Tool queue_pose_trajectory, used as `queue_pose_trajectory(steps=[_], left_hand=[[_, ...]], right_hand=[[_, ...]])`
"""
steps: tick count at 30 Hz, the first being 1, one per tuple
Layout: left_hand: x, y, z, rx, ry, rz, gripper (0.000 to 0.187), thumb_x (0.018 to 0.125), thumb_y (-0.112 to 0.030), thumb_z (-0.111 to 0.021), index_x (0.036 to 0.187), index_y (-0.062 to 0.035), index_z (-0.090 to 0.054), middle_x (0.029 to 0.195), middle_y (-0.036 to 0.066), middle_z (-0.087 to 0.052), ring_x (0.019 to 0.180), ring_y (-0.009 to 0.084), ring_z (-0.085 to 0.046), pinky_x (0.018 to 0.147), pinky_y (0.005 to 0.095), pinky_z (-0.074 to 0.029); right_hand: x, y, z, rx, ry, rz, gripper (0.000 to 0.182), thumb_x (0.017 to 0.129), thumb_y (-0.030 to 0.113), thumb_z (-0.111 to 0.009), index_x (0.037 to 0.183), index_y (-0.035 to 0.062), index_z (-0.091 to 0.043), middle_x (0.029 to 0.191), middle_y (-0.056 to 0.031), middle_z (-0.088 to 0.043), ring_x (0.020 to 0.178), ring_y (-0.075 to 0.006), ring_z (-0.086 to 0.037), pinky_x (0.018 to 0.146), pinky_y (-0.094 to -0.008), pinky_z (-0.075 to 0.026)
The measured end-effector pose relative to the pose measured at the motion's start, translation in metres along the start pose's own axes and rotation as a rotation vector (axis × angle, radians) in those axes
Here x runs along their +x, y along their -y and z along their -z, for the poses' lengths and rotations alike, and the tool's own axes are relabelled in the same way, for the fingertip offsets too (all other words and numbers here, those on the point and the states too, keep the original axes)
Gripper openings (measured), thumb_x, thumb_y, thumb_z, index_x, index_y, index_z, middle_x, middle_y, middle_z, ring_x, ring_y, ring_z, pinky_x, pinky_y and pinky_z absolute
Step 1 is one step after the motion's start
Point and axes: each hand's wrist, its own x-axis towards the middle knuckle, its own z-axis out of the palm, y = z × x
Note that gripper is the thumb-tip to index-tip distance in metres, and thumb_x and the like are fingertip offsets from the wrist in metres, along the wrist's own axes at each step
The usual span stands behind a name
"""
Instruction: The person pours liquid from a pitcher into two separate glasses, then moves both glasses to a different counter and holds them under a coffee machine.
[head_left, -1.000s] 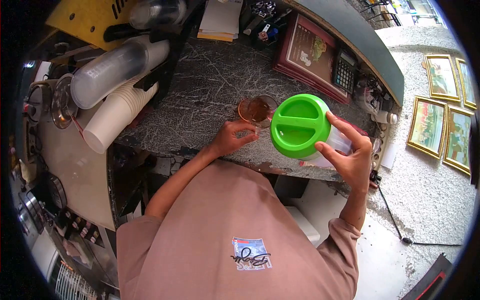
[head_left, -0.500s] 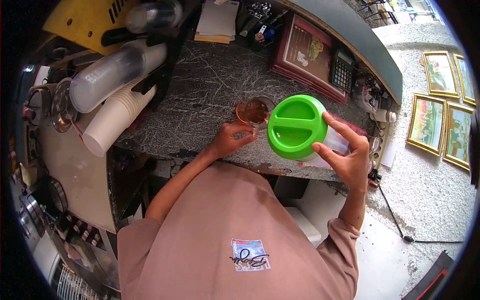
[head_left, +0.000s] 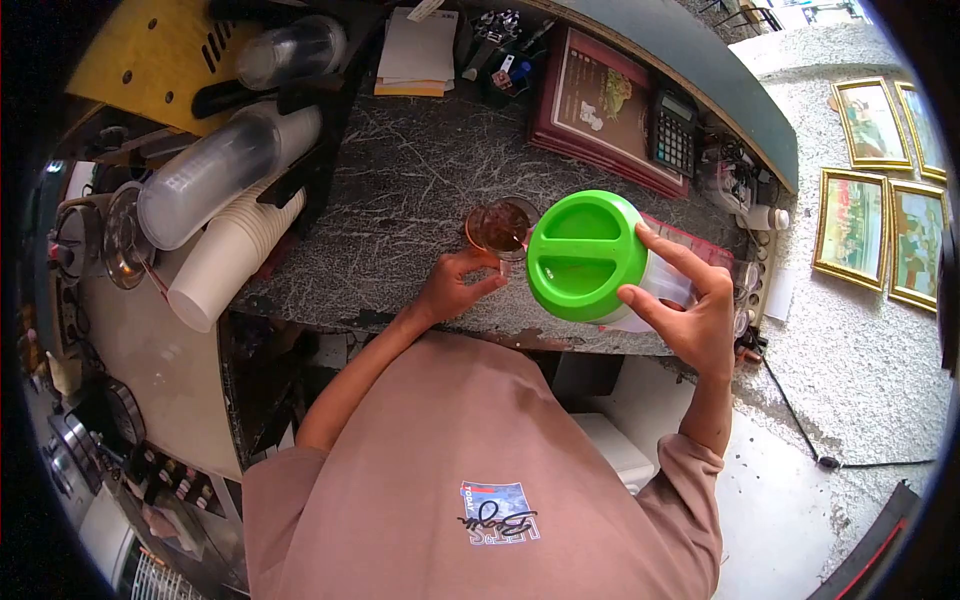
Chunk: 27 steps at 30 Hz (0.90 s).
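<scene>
In my right hand [head_left: 690, 310] is a clear plastic pitcher [head_left: 668, 285] with a bright green lid [head_left: 588, 255]. My fingers and thumb wrap round its side, and it tilts to the left, its spout side over a glass mug [head_left: 503, 228]. Dark reddish-brown liquid fills part of the mug, which stands on the scratched dark counter [head_left: 400, 200]. My left hand [head_left: 458, 288] is curled at the mug's near side, thumb and forefinger pinching a small clear part that looks like its handle. The lid partly hides the spout and the mug's right edge.
Stacked paper cups [head_left: 235, 260] and plastic cups [head_left: 210, 180] lie in a rack at left. Maroon menus [head_left: 600, 95], a calculator [head_left: 672, 130], papers [head_left: 415, 50] and a pen holder [head_left: 508, 80] sit at the back. A pink-red item [head_left: 690, 245] lies behind the pitcher.
The liquid in the glass mug looks a little fuller. Both hands keep nearly the same pose; the whole view has shifted slightly.
</scene>
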Motion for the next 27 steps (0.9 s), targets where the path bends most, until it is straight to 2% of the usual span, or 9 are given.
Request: queue_pose_trajectory(steps=[9,27], left_hand=[[0.0013,0.0009,0.0,0.006,-0.002,-0.018,0.029,0.09,-0.028,-0.078,0.1,-0.0014,-0.073,0.094,0.012,-0.075,0.088,0.0252,-0.074,0.077,0.0357,-0.056],[0.0002,0.0049,-0.001,-0.01,0.01,-0.019,0.027,0.09,-0.025,-0.077,0.102,-0.0018,-0.073,0.095,0.012,-0.075,0.091,0.0237,-0.074,0.079,0.0366,-0.056]], right_hand=[[0.0012,-0.0026,0.0001,-0.021,-0.002,0.025,0.055,0.078,0.013,-0.086,0.128,-0.0015,-0.067,0.106,-0.0194,-0.076,0.09,-0.0159,-0.074,0.078,-0.0293,-0.058],[-0.0012,-0.0051,-0.0022,-0.012,-0.007,0.017,0.057,0.078,0.015,-0.086,0.129,-0.0009,-0.067,0.107,-0.021,-0.075,0.09,-0.0177,-0.074,0.078,-0.0311,-0.059]])
